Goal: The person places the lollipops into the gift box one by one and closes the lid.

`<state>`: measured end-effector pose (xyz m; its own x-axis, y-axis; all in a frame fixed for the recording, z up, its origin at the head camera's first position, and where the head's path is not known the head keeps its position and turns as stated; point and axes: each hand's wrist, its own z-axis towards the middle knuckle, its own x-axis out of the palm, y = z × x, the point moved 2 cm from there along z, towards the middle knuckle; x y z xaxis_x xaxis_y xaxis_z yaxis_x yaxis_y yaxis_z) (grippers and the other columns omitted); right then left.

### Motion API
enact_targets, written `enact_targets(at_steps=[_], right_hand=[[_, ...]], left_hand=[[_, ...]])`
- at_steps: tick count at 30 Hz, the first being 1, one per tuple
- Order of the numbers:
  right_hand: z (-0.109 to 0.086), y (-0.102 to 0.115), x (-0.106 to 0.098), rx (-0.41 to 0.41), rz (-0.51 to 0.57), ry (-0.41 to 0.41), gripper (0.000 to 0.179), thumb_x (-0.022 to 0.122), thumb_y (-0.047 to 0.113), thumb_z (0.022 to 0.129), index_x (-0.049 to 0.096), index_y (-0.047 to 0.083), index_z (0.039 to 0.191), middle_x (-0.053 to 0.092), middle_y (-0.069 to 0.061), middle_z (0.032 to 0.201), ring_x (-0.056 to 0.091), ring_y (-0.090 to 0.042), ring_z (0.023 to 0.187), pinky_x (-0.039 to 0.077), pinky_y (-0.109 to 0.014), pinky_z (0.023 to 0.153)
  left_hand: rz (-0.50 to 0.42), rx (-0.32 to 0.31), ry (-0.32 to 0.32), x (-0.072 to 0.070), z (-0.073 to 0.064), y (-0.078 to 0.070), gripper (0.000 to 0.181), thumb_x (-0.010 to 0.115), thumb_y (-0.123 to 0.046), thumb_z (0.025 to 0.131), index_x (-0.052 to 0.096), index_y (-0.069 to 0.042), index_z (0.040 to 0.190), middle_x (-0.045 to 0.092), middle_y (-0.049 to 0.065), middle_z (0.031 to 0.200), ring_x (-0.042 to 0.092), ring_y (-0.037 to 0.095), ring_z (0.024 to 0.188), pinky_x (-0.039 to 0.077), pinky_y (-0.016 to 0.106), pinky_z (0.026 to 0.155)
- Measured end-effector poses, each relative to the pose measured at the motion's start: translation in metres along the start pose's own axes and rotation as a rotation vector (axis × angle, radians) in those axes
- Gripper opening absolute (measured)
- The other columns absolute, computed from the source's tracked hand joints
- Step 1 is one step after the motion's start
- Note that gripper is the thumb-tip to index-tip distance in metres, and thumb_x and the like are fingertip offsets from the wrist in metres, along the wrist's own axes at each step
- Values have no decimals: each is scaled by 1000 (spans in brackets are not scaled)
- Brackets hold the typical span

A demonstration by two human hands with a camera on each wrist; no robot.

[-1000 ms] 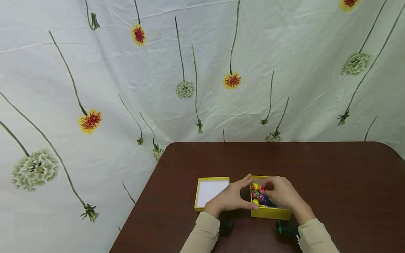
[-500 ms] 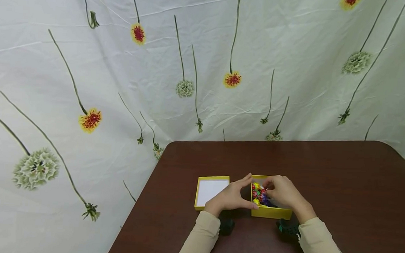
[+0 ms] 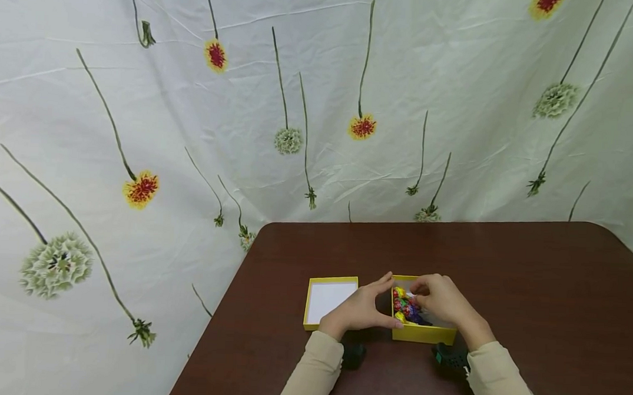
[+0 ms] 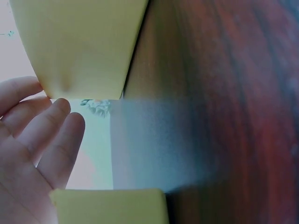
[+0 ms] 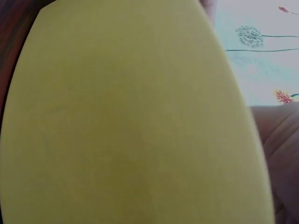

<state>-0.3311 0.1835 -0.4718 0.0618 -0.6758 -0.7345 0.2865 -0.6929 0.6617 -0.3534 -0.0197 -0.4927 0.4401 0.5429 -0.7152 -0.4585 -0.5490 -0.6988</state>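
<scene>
A yellow box (image 3: 423, 334) with a pale inside stands on the table. Bright wrapped candies (image 3: 406, 307) in red, yellow, green and purple fill its left part. My left hand (image 3: 362, 307) spans the box's left side, thumb at the near corner and fingers at the far one. The left wrist view has its fingers (image 4: 61, 142) against the box's edge. My right hand (image 3: 442, 298) reaches in over the right side, thumb and forefinger pinching at a candy that they largely hide. In the right wrist view the box wall (image 5: 135, 112) covers most of that hand.
A yellow-rimmed lid (image 3: 331, 301) with a white inside lies left of the box, partly behind the left hand. Dark wrist devices show under both wrists. The brown table (image 3: 530, 277) extends right and back towards a flowered cloth (image 3: 320, 103).
Both hands stay almost in place. The right fingers have made only a slight shift among the candies, and a small whitish bit shows beside their tips.
</scene>
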Motion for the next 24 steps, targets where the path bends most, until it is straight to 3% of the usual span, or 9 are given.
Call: enact_targets(at_steps=[5,12,16,19,24], right_hand=[[0,3,-3,-37,46,-21,16,70,7,92,73,-2,106,75,-14,102,72,-24,88,61,-42,77],[-4,25,-4,-81,77,-57,34,71,17,93,68,-2,121,72,-19,116,70,-33,103,59,-49,87],[-6,40,4,-70,99,-22,49,74,26,92,61,-1,131,66,-22,127,66,-37,113,58,-50,89],[-4,50,15,-41,118,5,61,78,30,88,56,1,138,64,-22,131,66,-37,111,59,-48,85],[2,70,40,-43,140,14,72,82,24,83,51,-2,143,61,-23,136,63,-39,119,56,-51,92]], left_hand=[[-5,-5,-9,-2,-1,0,93,79,-47,84,29,-24,159,17,-4,169,27,25,153,37,51,117],[-48,-12,-49,-15,-6,0,96,81,-45,82,27,-30,159,21,-11,167,29,24,152,38,51,116],[-49,-31,-93,-33,-13,7,97,81,-45,82,27,-26,160,24,-6,167,32,26,151,39,51,115],[-42,-68,-134,-49,-22,14,98,82,-45,81,28,-23,160,26,-3,166,33,27,150,39,52,115],[-21,-127,-173,-71,-37,30,99,83,-43,80,29,-17,160,27,3,166,31,29,151,37,55,115]])
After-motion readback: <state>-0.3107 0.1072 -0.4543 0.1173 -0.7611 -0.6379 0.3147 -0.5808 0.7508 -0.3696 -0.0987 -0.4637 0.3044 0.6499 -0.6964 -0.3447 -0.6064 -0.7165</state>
